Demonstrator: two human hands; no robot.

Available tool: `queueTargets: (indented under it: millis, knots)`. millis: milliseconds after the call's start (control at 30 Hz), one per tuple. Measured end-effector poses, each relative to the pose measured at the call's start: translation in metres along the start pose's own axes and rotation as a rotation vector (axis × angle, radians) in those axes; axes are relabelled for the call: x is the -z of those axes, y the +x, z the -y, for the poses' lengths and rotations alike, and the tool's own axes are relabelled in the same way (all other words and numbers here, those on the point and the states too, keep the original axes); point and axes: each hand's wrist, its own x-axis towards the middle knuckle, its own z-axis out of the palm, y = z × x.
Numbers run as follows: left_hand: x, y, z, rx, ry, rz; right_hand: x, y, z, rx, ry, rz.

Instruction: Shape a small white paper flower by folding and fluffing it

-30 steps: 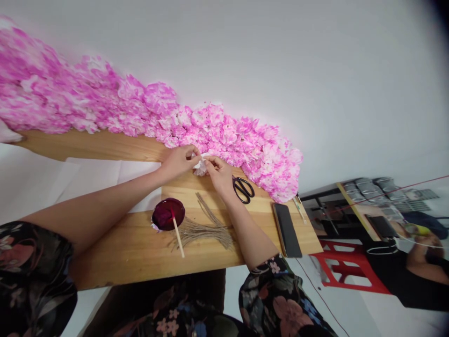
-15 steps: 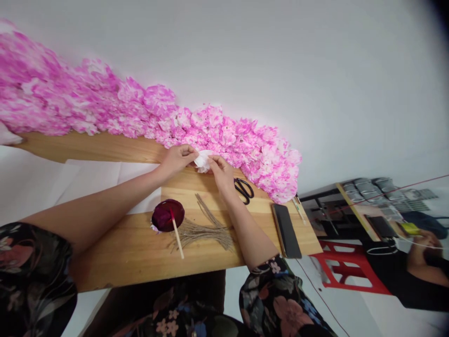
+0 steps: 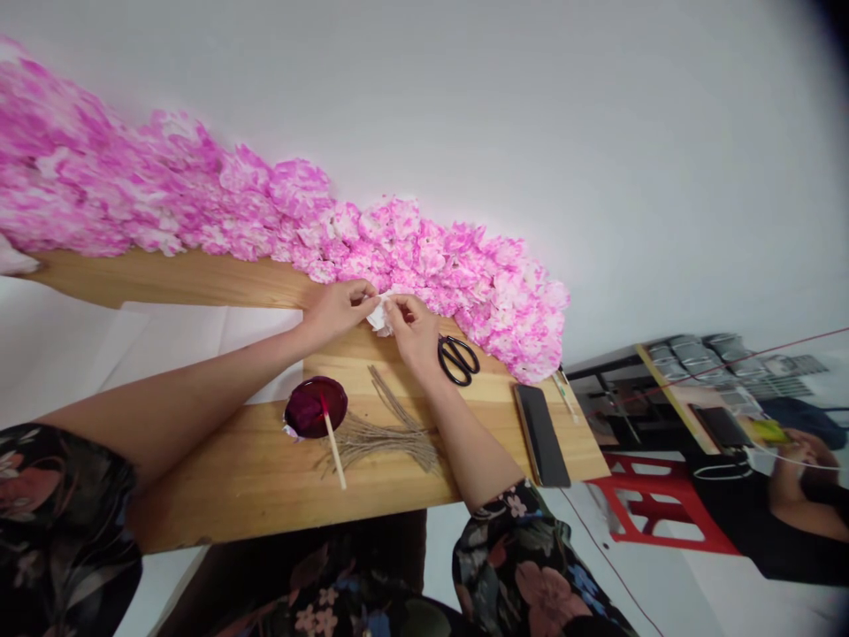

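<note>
Between my hands is a small crumpled piece of white paper (image 3: 380, 318), held above the wooden table. My left hand (image 3: 340, 307) pinches its left side with thumb and fingertips. From the right, my right hand (image 3: 411, 326) pinches it too, the fingertips of both hands almost meeting. Just behind runs a long heap of pink and white paper flowers (image 3: 398, 234). Nearer me stands a small bowl of dark magenta liquid (image 3: 309, 411) with a wooden stick (image 3: 336, 456) leaning in it. Beside it lies a bundle of thin brown strings (image 3: 391, 442).
Black-handled scissors (image 3: 457, 361) lie right of my right hand. A phone (image 3: 540, 433) is near the right end of the wooden table (image 3: 232, 504). White paper sheets (image 3: 179, 332) cover the left side. Beyond are a red stool (image 3: 663, 513) and another person's arm (image 3: 796, 482).
My hands have drawn slightly closer together on the white paper, which looks more bunched and less visible between the fingers. The things on the table stay put.
</note>
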Motion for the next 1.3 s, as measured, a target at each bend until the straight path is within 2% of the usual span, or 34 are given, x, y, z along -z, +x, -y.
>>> queueTargets:
  millis: [200, 300, 500, 600, 700, 800, 900, 1067, 1167, 1300]
  knots:
    - [0.000, 0.002, -0.005, 0.155, -0.263, -0.094, 0.000, 0.006, -0.004, -0.183, 0.211, -0.051]
    - [0.002, 0.002, -0.007, 0.175, -0.294, -0.121, 0.001, 0.007, -0.004, -0.221, 0.260, -0.036]
    - [-0.001, -0.001, -0.007, 0.055, -0.101, -0.029, 0.006, 0.008, -0.003, -0.088, 0.095, -0.060]
    - [-0.002, -0.003, -0.009, 0.010, 0.017, -0.005, 0.005, 0.005, -0.004, -0.012, -0.001, -0.019]
    - [-0.001, -0.005, -0.011, 0.001, 0.101, 0.004, 0.003, 0.002, -0.004, 0.051, -0.052, 0.003]
    - [0.000, -0.004, -0.010, 0.017, 0.090, 0.000, 0.002, 0.000, -0.002, 0.067, -0.063, -0.008]
    - [0.000, -0.001, -0.006, 0.070, -0.068, 0.001, 0.001, 0.001, -0.001, 0.000, 0.003, -0.036]
    - [-0.001, 0.001, -0.002, 0.162, -0.286, -0.061, -0.004, 0.004, -0.005, -0.217, 0.296, -0.070]
    - [0.000, 0.001, -0.003, 0.165, -0.293, -0.078, -0.004, 0.004, -0.006, -0.289, 0.393, -0.048]
    - [-0.001, 0.000, -0.004, 0.100, -0.178, -0.015, 0.001, 0.006, -0.002, -0.223, 0.332, -0.043]
